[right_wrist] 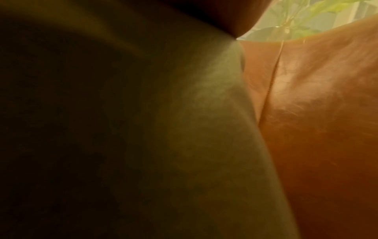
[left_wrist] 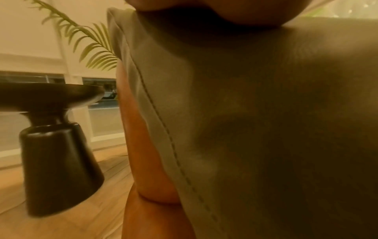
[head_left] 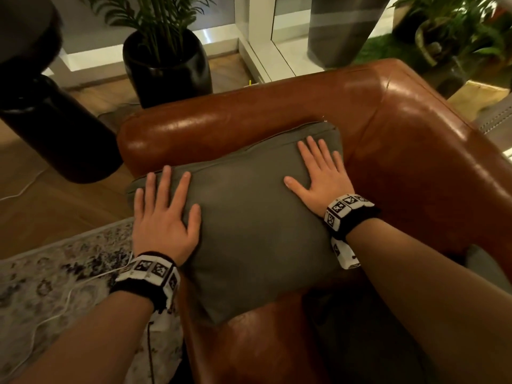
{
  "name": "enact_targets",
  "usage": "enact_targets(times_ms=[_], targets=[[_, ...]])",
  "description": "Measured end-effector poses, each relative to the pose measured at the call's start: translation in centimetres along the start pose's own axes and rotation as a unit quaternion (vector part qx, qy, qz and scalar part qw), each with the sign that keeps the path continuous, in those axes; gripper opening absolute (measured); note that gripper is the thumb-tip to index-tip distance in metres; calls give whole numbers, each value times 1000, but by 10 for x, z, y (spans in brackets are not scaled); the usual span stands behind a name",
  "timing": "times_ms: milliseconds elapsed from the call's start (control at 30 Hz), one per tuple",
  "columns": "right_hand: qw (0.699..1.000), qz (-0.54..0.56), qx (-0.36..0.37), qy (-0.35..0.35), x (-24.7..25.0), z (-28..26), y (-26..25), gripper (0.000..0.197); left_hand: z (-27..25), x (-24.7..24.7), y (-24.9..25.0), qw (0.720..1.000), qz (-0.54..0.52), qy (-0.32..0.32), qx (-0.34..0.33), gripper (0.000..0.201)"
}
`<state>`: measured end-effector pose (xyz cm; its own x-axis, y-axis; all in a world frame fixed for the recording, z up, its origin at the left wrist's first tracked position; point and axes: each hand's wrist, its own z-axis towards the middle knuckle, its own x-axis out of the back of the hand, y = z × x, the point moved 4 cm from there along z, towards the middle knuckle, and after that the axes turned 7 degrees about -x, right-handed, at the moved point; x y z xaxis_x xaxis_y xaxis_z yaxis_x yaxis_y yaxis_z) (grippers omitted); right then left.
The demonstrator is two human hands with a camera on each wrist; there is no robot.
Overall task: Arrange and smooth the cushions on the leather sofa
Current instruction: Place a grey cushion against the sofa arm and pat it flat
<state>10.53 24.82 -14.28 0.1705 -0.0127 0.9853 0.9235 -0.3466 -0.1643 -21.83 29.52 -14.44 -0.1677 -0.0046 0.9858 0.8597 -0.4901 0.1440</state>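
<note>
A grey-green cushion (head_left: 249,223) lies in the corner of the brown leather sofa (head_left: 415,128), leaning toward its armrest. My left hand (head_left: 163,206) lies flat with spread fingers on the cushion's left side. My right hand (head_left: 318,170) lies flat on its upper right part near the sofa back. Both wrist views are filled by the cushion fabric (left_wrist: 266,129) (right_wrist: 163,129) pressed close, with leather (right_wrist: 317,113) beside it.
A black side table (head_left: 47,106) (left_wrist: 57,145) stands on the wooden floor to the left. A potted palm in a black pot (head_left: 169,65) sits behind the armrest. A patterned rug (head_left: 55,273) with a white cable lies at lower left. More plants (head_left: 457,31) stand behind the sofa back.
</note>
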Motion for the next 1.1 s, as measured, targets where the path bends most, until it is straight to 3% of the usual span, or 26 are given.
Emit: enact_targets(times_ms=[167, 233, 367, 400, 467, 567, 633, 733, 800, 967, 1033, 1100], targets=[[997, 30, -69, -13, 1, -20, 35, 78, -10, 2, -15, 1000, 9, -12, -9, 64], [989, 88, -119, 19, 7, -33, 50, 81, -11, 1, -11, 1000, 13, -17, 0, 64], [922, 278, -224, 149, 29, -75, 71, 76, -13, 7, -5, 1000, 8, -20, 13, 64], [920, 283, -204, 178, 35, -85, 60, 74, -14, 11, 0, 1000, 5, -10, 18, 64], [954, 212, -67, 200, 39, -98, 11, 72, -14, 20, 22, 1000, -12, 24, 5, 64], [978, 58, 169, 110, 6, -110, -81, 66, -13, 14, 74, 995, -11, 20, -95, 63], [976, -7, 207, 65, -17, -106, -100, 63, -9, 4, 84, 992, 18, -13, -122, 61], [972, -56, 219, 61, -23, -86, -72, 65, -5, -3, 57, 990, 58, -39, -118, 63], [977, -59, 196, 57, -21, -75, -46, 69, -9, -3, 29, 992, 65, -41, -101, 65], [999, -28, -12, 14, -24, -67, 24, 86, -24, -4, -22, 996, 49, -51, -60, 72], [999, -30, -41, -1, -22, -71, 32, 87, -26, -5, -18, 997, 48, -37, -53, 71], [997, -42, -32, 49, -13, -82, 19, 82, -32, -2, -6, 999, 33, 7, -11, 68]])
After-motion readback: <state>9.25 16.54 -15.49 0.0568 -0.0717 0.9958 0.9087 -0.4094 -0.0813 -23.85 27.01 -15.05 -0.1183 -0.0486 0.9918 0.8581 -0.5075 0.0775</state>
